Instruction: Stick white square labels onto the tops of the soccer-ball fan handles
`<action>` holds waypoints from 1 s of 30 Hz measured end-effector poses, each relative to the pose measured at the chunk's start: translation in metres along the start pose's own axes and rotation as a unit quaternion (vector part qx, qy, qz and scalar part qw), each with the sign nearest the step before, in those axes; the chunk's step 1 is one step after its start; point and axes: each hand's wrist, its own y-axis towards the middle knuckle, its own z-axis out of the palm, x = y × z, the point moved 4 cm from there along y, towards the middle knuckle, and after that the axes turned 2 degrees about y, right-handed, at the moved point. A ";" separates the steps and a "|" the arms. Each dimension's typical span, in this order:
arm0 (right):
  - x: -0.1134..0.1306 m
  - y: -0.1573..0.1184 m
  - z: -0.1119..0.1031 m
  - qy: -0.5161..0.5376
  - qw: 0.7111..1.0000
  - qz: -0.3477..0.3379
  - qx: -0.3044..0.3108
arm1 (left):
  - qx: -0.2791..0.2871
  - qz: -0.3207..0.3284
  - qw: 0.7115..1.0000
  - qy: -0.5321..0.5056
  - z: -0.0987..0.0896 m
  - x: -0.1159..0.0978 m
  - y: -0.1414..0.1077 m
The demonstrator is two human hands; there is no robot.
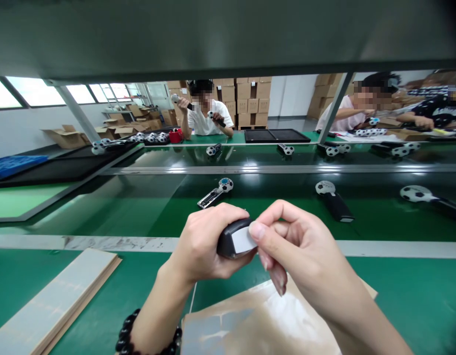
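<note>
Head view: we find a stack of pale boards [54,296] at left on the green desk [416,296]. A beaded bracelet [146,335] circles the wrist of our left hand [202,241], which is clamped around a black handle [230,239]. Our right hand [298,246] presses its thumb on a grey pad [243,240] at the handle's end. Below lies a tan sheet [257,320]; beyond, a soccer-ball handle [333,202] rests on a green belt [287,217].

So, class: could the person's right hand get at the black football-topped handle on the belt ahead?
Probably yes: the right hand only touches the pale patch on the piece in the left hand, and only the belt's low edge lies between it and the handle.
</note>
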 end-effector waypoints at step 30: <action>-0.002 -0.006 0.006 -0.078 0.986 -0.045 0.142 | -0.058 0.039 0.985 -0.158 0.002 -0.010 -0.002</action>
